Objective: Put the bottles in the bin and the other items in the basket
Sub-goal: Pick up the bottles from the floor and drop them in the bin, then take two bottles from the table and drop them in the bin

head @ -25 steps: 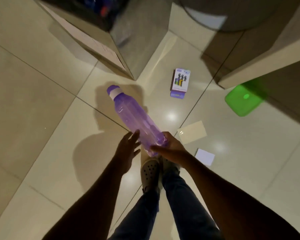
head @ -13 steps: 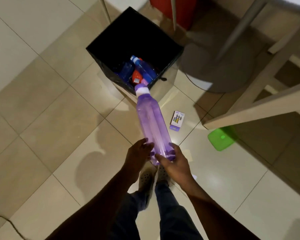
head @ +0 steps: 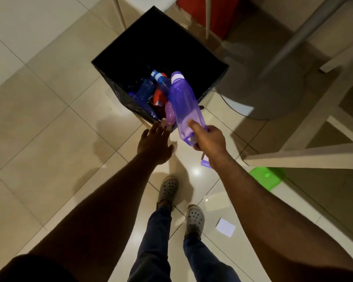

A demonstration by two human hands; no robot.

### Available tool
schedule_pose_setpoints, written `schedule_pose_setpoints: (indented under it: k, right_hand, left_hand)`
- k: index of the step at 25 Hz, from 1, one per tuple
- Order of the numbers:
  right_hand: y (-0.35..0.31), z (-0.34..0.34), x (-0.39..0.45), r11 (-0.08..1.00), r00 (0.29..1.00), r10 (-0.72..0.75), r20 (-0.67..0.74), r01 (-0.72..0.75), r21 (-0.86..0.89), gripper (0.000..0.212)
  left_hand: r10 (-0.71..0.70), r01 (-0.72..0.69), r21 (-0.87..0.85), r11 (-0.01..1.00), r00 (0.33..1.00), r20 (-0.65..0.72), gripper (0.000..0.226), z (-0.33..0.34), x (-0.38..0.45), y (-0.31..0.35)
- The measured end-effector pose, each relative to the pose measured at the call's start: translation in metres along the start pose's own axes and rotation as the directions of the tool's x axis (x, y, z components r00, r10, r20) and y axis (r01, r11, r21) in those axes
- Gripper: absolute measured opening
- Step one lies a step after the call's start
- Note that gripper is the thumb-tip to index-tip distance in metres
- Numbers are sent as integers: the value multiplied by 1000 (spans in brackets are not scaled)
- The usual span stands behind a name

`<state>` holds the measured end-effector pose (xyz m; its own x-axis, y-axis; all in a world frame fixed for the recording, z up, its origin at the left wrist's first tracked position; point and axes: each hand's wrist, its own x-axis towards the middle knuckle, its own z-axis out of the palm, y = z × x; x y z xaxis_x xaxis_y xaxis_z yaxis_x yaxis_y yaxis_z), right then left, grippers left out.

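Right hand (head: 209,139) is clamped round the base of the translucent purple plastic bottle (head: 183,104). Its long axis runs away from the grip, cap end already over the near edge of the black square bin (head: 130,47). Left hand (head: 154,144) hangs spread and empty just beside it.

Scene dim, warm indoor light from overhead. Bright glare spot sat on glossy beige floor tiles (head: 39,119) between the arms, smaller one on translucent green plastic lid (head: 267,178). Forearms fell into near-black shadow at bottom edge. Soft shadows lay on tiles beneath left hand (head: 154,143). Inside of black-lined square bin (head: 208,53) almost lost in darkness. Left fingertips slightly motion-blurred. Wide-angle bend in tile seams and pale wooden furniture rails (head: 304,157) toward the edges. Fine grain, soft detail overall.
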<state>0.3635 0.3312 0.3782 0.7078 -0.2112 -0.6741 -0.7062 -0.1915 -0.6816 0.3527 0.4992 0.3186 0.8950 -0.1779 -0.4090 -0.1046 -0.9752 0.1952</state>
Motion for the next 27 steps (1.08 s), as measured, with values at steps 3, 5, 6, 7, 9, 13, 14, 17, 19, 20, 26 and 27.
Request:
schedule_pose_setpoints:
  k: [3,5,6,7,9,13,14,17,19,20,26,27]
  right_hand:
    - [-22,32,36,997,996,-68,49,69,-16,67]
    - [-27,46,48,987,983,-158,89,158,9,76]
    - [-24,48,49,982,980,-182,80,186,-42,81]
    - [-16,47,45,978,982,-181,54,185,-92,85]
    - [10,37,27,979,991,-128,-24,123,-162,83]
    - [53,-11,-28,935,987,-113,-113,67,-347,58]
    - [56,-22,-42,931,984,-121,-128,68,-359,54]
    - [49,-55,-83,916,969,-182,-169,104,-387,47]
    - [33,-79,-108,906,951,-243,-192,151,-396,44]
    - [22,-92,-119,906,939,-272,-212,176,-385,42]
    - [-58,-193,-192,896,703,-443,-556,338,-287,41]
    - [-74,-219,-209,886,617,-460,-638,369,-282,40]
  left_hand:
    - [29,-29,-3,1000,998,51,78,12,8,-14]
    - [40,-40,-1,999,997,62,84,16,6,-18]
    - [42,-41,-8,999,997,64,85,16,5,-18]
    - [41,-40,-20,999,997,68,86,15,3,-18]
    - [45,-41,-42,998,994,96,83,4,-4,-12]
    - [88,-81,-137,987,995,48,63,-35,-24,13]
    - [103,-99,-147,984,995,19,58,-46,-31,21]
    - [191,-187,-79,979,981,43,55,-82,-47,55]
    - [237,-234,-56,971,969,71,53,-109,-53,87]
    - [277,-274,-71,959,960,41,50,-126,-55,105]
    - [520,-649,-216,730,732,-441,47,-253,-87,242]
    - [560,-718,-222,659,666,-493,49,-282,-94,272]
